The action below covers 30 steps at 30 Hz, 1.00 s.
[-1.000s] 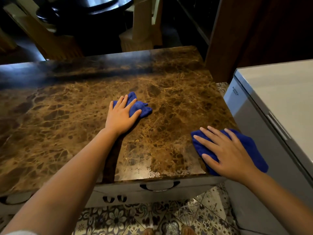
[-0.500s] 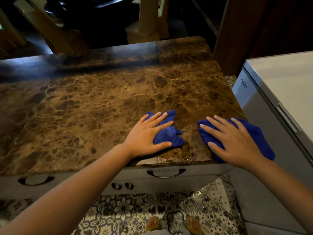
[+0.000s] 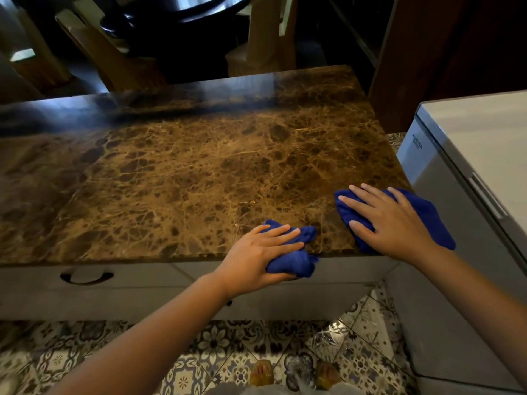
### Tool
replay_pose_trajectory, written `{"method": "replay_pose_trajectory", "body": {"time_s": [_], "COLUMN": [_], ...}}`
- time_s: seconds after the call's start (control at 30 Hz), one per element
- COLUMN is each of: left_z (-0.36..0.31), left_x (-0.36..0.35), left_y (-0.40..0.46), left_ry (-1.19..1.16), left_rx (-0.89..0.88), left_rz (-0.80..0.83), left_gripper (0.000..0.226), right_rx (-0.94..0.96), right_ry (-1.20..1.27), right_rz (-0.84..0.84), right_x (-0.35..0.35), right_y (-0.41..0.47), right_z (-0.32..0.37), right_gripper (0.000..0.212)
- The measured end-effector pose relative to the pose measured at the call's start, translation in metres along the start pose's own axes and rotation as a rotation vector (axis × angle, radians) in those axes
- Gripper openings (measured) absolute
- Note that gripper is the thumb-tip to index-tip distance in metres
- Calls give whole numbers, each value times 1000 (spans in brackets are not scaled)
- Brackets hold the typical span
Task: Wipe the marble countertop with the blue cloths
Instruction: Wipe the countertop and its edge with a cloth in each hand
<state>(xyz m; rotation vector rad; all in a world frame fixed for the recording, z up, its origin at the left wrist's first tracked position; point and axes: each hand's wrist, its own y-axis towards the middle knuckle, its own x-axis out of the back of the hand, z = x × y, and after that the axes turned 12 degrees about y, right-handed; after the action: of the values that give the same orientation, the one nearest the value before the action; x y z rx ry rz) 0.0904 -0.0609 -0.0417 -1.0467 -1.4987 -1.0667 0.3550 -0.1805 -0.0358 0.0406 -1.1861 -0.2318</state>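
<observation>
The brown marble countertop [image 3: 185, 172] fills the middle of the head view. My left hand [image 3: 256, 255] grips a bunched blue cloth [image 3: 296, 259] at the countertop's near edge, and part of that cloth hangs over the edge. My right hand [image 3: 390, 223] lies flat, fingers spread, pressing a second blue cloth [image 3: 427, 216] onto the near right corner of the marble. The two cloths are a short way apart.
A white chest freezer [image 3: 479, 155] stands close to the right of the counter. Grey drawers with a dark handle [image 3: 85, 276] run below the marble. Wooden chairs [image 3: 265, 47] and a dark table lie beyond the far edge. Patterned floor tiles [image 3: 228, 354] are below.
My left hand has dragged its cloth from the middle of the marble toward me to the near edge, where it bunches over the rim. My right hand has stayed at the right corner.
</observation>
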Motion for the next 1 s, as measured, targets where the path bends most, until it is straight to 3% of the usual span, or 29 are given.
{"method": "replay_pose_trajectory", "body": {"time_s": [0.27,0.4,0.53,0.57,0.63,0.7,0.8,1.0], "left_z": [-1,20,58,71,100,118,127,121], "left_x": [28,53,70,70,59,47,39,14], "left_y": [-23,-33,-7,6,28,42,60,82], "left_ry": [-72,-355,-315,-276,-141,-79,-80,133], "left_rx": [-17,239,486,527,614,761,810,825], "left_rz": [-4,-130,-432,-424,-209,-44,-127,78], "left_gripper": [42,45,53,54,65,59,49,55], "right_rx": [-1,0,-5,-6,-9,-10,-19,-22], "right_ry": [5,18,16,17,26,24,17,35], "right_rz": [9,13,23,24,27,27,29,30], "right_x": [1,2,2,3,3,3,2,2], "right_y": [0,0,0,0,0,0,0,0], "right_z": [0,1,1,1,1,1,0,0], "right_gripper": [58,58,57,57,56,56,55,54]}}
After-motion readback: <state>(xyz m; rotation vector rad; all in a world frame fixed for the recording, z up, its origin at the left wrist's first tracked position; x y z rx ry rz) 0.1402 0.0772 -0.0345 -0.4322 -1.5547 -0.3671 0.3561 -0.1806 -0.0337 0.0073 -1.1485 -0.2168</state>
